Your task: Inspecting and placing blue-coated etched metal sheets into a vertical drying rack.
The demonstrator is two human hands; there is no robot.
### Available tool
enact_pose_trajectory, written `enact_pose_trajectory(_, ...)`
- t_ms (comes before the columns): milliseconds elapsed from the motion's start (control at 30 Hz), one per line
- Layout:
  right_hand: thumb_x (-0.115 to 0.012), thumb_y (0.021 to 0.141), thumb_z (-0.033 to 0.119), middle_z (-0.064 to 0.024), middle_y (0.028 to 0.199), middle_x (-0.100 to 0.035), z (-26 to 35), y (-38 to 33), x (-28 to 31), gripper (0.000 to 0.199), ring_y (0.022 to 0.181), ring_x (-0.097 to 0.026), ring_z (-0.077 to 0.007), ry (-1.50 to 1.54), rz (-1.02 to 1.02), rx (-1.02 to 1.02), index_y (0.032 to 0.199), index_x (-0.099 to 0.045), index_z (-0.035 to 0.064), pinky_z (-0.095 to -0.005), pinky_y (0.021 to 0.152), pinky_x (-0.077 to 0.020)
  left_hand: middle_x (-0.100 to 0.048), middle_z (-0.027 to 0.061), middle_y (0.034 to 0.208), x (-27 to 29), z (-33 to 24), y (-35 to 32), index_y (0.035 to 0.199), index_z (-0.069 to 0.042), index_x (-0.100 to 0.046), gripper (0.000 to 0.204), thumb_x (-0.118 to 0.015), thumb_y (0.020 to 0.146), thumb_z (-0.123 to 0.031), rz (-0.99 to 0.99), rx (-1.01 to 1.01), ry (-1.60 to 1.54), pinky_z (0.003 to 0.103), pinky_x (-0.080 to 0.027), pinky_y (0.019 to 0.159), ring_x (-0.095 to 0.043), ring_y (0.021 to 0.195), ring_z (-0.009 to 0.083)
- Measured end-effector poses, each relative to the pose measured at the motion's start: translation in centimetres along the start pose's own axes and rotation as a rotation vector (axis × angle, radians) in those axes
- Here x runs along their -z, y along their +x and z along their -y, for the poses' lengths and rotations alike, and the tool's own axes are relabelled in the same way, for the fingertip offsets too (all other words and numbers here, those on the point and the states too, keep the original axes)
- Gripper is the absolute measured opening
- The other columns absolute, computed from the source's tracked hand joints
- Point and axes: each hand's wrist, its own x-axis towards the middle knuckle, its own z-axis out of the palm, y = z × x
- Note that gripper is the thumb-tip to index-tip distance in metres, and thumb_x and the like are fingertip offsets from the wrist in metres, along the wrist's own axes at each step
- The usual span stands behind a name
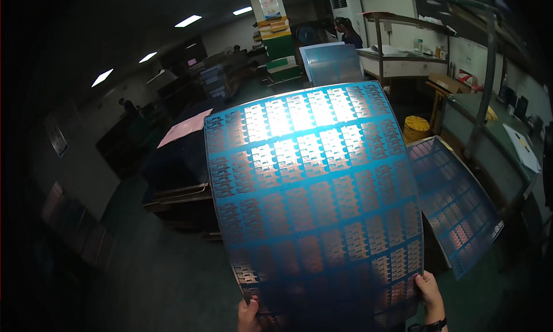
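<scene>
I hold up a large thin blue sheet (314,199) printed with rows of copper-coloured circuit patterns, and it bends slightly toward me. Ceiling light glares off its upper part. My left hand (249,316) grips its bottom left edge, thumb on the front. My right hand (429,291), with a dark wrist strap, grips its bottom right corner. The sheet hides most of what lies behind it.
A second blue patterned sheet (455,208) leans at the right, a third (333,62) stands farther back. A dark stack on a pallet (178,182) carries a pink sheet (184,127). A green workbench (495,136) runs along the right. A person (347,32) stands at the back.
</scene>
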Motion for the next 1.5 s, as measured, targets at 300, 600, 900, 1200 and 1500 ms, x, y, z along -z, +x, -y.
enact_pose_trajectory(300,-0.062,0.087,0.023,-0.0075,0.09,-0.066,0.4,0.0,-0.8,0.025,0.076,-0.061,-0.0126,0.024,-0.021,0.086,0.095,-0.063,-0.0015,-0.0261,0.07,-0.0492,-0.055,-0.0005,0.089,0.8,0.8,0.4,0.101,-0.005,-0.054,0.023,-0.053,0.091,-0.026,-0.011,0.019,0.01,0.027,-0.043,0.074,-0.053,0.08,0.0107)
enact_pose_trajectory(600,-0.063,0.086,0.025,0.0012,0.076,-0.06,2.2,0.8,-3.0,0.02,0.065,-0.054,-0.0072,0.033,-0.075,0.232,0.086,-0.06,0.0053,-0.0206,0.06,-0.0428,-0.059,0.0061,0.087,0.3,0.3,2.0,0.094,-0.003,-0.052,0.023,-0.053,0.092,-0.026,-0.018,-0.119,-0.148,0.027,-0.05,0.073,-0.058,0.077,0.0136)
enact_pose_trajectory(900,-0.057,0.09,0.026,-0.0039,0.096,-0.063,3.3,3.1,-4.6,0.027,0.083,-0.059,-0.0101,0.056,-0.093,0.195,0.105,-0.057,0.0029,-0.0228,0.075,-0.0469,-0.056,-0.002,0.075,-0.2,0.9,1.8,0.08,-0.003,-0.054,0.019,-0.051,0.094,-0.016,-0.136,-0.105,0.123,0.018,-0.04,0.061,-0.047,0.066,0.0025)
enact_pose_trajectory(1200,-0.055,0.091,0.025,-0.0065,0.1,-0.062,4.8,2.5,-4.1,0.037,0.084,-0.059,-0.0105,-0.036,-0.024,0.071,0.116,-0.053,-0.0019,-0.0233,0.074,-0.0476,-0.048,-0.0065,0.07,-0.4,1.4,3.0,0.073,-0.007,-0.052,0.023,-0.052,0.093,-0.017,-0.177,-0.036,0.167,0.017,-0.035,0.057,-0.041,0.064,0.0015)
enact_pose_trajectory(1500,-0.054,0.091,0.027,-0.0092,0.099,-0.064,6.1,2.7,-4.3,0.038,0.084,-0.06,-0.0113,-0.107,0.022,-0.004,0.114,-0.054,-0.0041,-0.0241,0.075,-0.048,-0.058,-0.0019,0.076,0.1,3.9,4.6,0.081,-0.003,-0.058,0.021,-0.049,0.094,-0.017,-0.165,0.001,0.127,0.019,-0.042,0.06,-0.05,0.065,0.0038)
